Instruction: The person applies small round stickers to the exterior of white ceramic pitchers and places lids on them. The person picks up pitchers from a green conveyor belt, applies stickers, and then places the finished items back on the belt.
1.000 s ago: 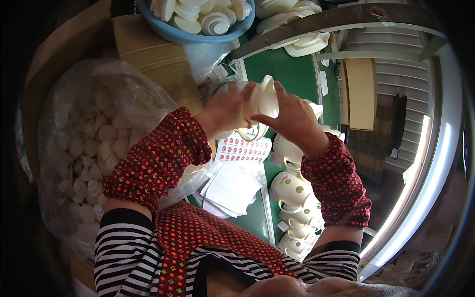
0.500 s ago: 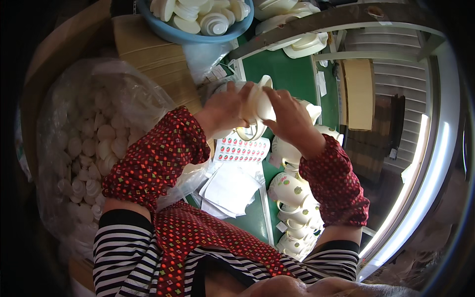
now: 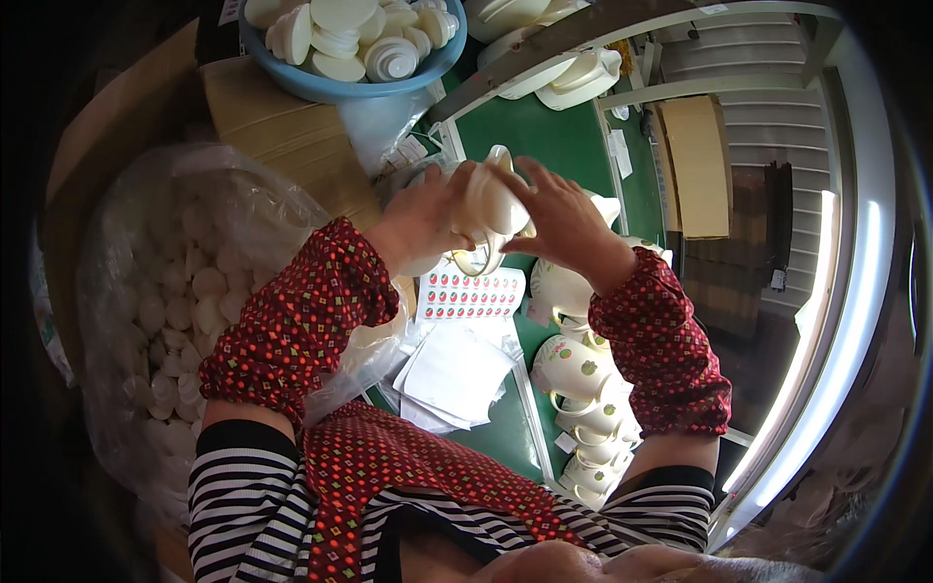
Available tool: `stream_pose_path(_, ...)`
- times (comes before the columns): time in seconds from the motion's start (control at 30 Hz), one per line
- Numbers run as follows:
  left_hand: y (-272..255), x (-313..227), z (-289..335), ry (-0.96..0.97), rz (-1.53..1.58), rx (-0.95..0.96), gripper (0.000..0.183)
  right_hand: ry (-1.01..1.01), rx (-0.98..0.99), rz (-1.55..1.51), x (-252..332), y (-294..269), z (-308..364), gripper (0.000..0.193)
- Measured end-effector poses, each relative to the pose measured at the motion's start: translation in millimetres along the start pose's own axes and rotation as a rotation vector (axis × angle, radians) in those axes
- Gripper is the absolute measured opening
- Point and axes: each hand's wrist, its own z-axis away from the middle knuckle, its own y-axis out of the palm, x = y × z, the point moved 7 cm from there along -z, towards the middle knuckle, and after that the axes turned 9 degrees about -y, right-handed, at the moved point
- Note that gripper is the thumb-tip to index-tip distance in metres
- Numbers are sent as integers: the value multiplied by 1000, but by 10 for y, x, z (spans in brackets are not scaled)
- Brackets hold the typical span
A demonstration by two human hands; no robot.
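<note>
A cream-coloured jug [image 3: 494, 209] is tilted over the green bench, its spout pointing away and its looped handle hanging toward me. My left hand [image 3: 428, 216] grips it from the left, fingers closed on its side. To its right is my right hand [image 3: 571, 231], fingers spread and thumb apart, the fingertips at the jug's edge; whether they touch it I cannot tell. Just below lies a sheet of red round stickers [image 3: 471, 291], next to loose white papers [image 3: 452, 374]. Several decorated cream jugs [image 3: 573, 367] stand in a row on the right.
A clear plastic bag [image 3: 194, 291] of white stepped lids fills a carton at left. A blue basin [image 3: 350, 89] of similar lids sits at the back on cardboard [image 3: 282, 126]. A metal frame and bright light tube [image 3: 787, 369] bound the right side.
My right hand has loosened and spread its fingers, shifting slightly off the jug. The jug has turned a little in my left hand. The whole view has shifted slightly.
</note>
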Motion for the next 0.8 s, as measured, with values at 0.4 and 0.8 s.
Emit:
stream_pose_path(0.4, 52, -10, -19, 0, -110, -28, 108, -234, -291, 125, -1, 261, 7, 78)
stream_pose_path(0.8, 11, 80, 36, -75, -92, -128, 105, 746, -308, -225, 46, 417, -199, 76)
